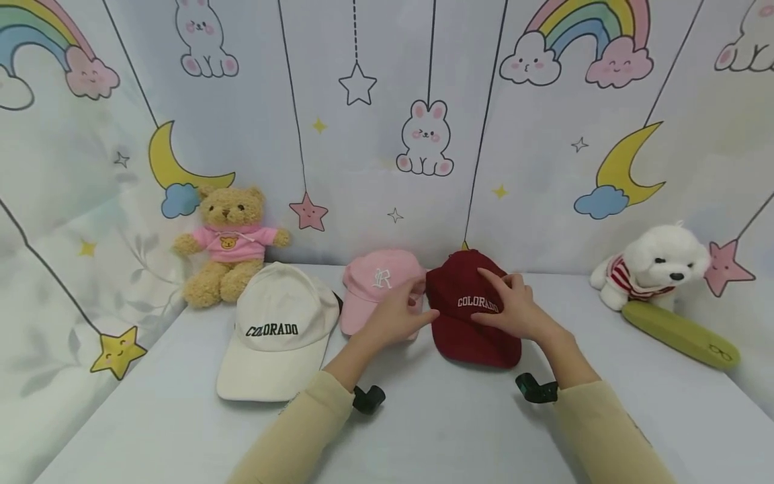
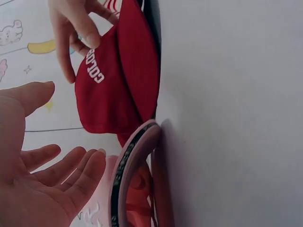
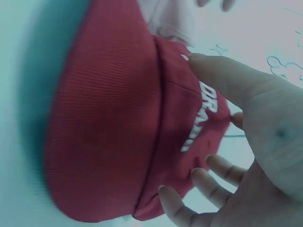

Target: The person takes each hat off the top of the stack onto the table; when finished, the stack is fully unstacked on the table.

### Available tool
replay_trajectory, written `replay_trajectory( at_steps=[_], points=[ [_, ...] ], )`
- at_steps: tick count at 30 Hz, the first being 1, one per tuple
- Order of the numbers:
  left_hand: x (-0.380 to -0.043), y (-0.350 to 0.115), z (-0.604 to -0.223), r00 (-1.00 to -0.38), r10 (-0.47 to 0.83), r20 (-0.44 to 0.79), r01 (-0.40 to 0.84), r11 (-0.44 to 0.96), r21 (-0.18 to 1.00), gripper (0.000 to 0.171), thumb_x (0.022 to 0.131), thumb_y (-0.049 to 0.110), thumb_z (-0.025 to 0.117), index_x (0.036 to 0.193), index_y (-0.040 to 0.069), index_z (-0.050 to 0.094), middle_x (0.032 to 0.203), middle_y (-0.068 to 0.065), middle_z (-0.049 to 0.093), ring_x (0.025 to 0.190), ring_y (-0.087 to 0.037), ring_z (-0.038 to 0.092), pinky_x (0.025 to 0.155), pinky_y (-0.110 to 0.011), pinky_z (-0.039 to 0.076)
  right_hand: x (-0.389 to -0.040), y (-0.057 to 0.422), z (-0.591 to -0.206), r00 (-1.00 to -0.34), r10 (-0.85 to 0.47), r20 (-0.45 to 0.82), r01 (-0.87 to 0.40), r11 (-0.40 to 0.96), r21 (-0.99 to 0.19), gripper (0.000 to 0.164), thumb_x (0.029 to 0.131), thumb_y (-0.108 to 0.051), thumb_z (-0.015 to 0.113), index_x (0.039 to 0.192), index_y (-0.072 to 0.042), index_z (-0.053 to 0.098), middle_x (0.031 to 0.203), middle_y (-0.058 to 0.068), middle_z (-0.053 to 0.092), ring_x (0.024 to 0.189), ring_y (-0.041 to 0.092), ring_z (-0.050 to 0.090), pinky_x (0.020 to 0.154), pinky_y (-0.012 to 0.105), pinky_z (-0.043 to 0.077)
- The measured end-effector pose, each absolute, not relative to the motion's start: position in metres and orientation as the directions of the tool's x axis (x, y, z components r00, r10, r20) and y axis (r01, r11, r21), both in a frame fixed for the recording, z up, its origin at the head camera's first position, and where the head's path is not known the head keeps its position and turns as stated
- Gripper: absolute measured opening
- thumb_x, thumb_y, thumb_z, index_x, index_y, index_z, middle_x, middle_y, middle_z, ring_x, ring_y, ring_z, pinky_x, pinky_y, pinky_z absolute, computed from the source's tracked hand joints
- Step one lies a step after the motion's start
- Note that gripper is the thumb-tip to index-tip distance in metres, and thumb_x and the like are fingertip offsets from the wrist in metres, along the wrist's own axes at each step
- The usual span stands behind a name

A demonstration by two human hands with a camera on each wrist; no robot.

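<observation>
A dark red baseball cap (image 1: pixel 478 336) with COLORADO lettering stands on the table, brim forward. My right hand (image 1: pixel 514 309) spreads over its crown; in the right wrist view the thumb and fingertips (image 3: pixel 170 198) lie at or very close to the cloth. Left of it sits a pink baseball cap (image 1: pixel 382 265) with a white letter. My left hand (image 1: pixel 396 312) hovers before the pink cap, fingers spread and holding nothing, partly hiding it. In the left wrist view, the left palm (image 2: pixel 38 189) is beside the pink cap's brim (image 2: pixel 137 156).
A white COLORADO cap (image 1: pixel 278 316) lies to the left, with a teddy bear (image 1: pixel 232 235) in a pink top behind it. On the right are a white toy dog (image 1: pixel 659 262) and a long green glasses case (image 1: pixel 677 334). A printed curtain (image 1: pixel 375 40) hangs behind the table (image 1: pixel 459 437).
</observation>
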State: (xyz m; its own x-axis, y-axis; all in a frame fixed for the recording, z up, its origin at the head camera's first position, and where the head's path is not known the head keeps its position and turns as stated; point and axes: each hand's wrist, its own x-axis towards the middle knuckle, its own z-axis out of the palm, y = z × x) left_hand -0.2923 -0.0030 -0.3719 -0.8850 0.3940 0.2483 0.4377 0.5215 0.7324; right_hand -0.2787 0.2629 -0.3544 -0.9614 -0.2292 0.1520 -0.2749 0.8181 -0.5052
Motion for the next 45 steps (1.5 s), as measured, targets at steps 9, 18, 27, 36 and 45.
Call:
replay_trajectory(
  at_steps=[9, 18, 27, 36, 45],
  points=[
    [-0.285, -0.023, -0.366, -0.882, 0.369, 0.294, 0.45, 0.476, 0.756, 0.073, 0.09, 0.031, 0.076, 0.151, 0.007, 0.043, 0.138, -0.012, 0.057, 0.115, -0.027, 0.059, 0.09, -0.039, 0.052, -0.279, 0.254, -0.363, -0.953, -0.231, 0.195, -0.297, 0.837, -0.46, 0.095, 0.085, -0.034, 0.082, 0.159, -0.015, 0.025, 0.131, 0.024, 0.031, 0.119, 0.045, 0.03, 0.082, 0.059, 0.05],
    [-0.275, -0.044, -0.361, -0.873, 0.345, 0.344, 0.476, 0.458, 0.751, 0.069, 0.089, 0.026, 0.077, 0.147, 0.004, 0.047, 0.134, -0.013, 0.059, 0.112, -0.028, 0.06, 0.092, -0.041, 0.052, -0.282, 0.253, -0.374, -0.948, -0.226, 0.226, -0.306, 0.844, -0.441, 0.092, 0.087, -0.031, 0.08, 0.159, -0.015, 0.026, 0.129, 0.024, 0.033, 0.123, 0.046, 0.028, 0.084, 0.061, 0.05],
    [-0.265, -0.062, -0.358, -0.854, 0.331, 0.401, 0.516, 0.448, 0.73, 0.068, 0.089, 0.019, 0.078, 0.146, 0.001, 0.048, 0.131, -0.019, 0.059, 0.106, -0.035, 0.062, 0.089, -0.046, 0.053, -0.289, 0.253, -0.385, -0.932, -0.234, 0.276, -0.334, 0.85, -0.408, 0.087, 0.089, -0.03, 0.078, 0.158, -0.013, 0.029, 0.133, 0.024, 0.038, 0.122, 0.044, 0.032, 0.086, 0.062, 0.05],
    [-0.254, -0.086, -0.358, -0.855, 0.311, 0.416, 0.519, 0.503, 0.691, 0.067, 0.09, 0.024, 0.077, 0.146, 0.002, 0.047, 0.132, -0.017, 0.059, 0.107, -0.032, 0.061, 0.088, -0.044, 0.054, -0.294, 0.252, -0.386, -0.918, -0.237, 0.319, -0.356, 0.849, -0.391, 0.082, 0.09, -0.028, 0.077, 0.156, -0.009, 0.033, 0.13, 0.026, 0.041, 0.117, 0.044, 0.035, 0.085, 0.061, 0.049],
    [-0.249, -0.105, -0.361, -0.83, 0.289, 0.478, 0.556, 0.496, 0.667, 0.066, 0.088, 0.019, 0.079, 0.144, 0.0, 0.05, 0.127, -0.013, 0.062, 0.103, -0.033, 0.061, 0.085, -0.041, 0.055, -0.3, 0.248, -0.384, -0.917, -0.246, 0.315, -0.361, 0.848, -0.388, 0.08, 0.091, -0.028, 0.076, 0.156, -0.008, 0.033, 0.129, 0.026, 0.04, 0.114, 0.042, 0.036, 0.085, 0.059, 0.048]
  ],
)
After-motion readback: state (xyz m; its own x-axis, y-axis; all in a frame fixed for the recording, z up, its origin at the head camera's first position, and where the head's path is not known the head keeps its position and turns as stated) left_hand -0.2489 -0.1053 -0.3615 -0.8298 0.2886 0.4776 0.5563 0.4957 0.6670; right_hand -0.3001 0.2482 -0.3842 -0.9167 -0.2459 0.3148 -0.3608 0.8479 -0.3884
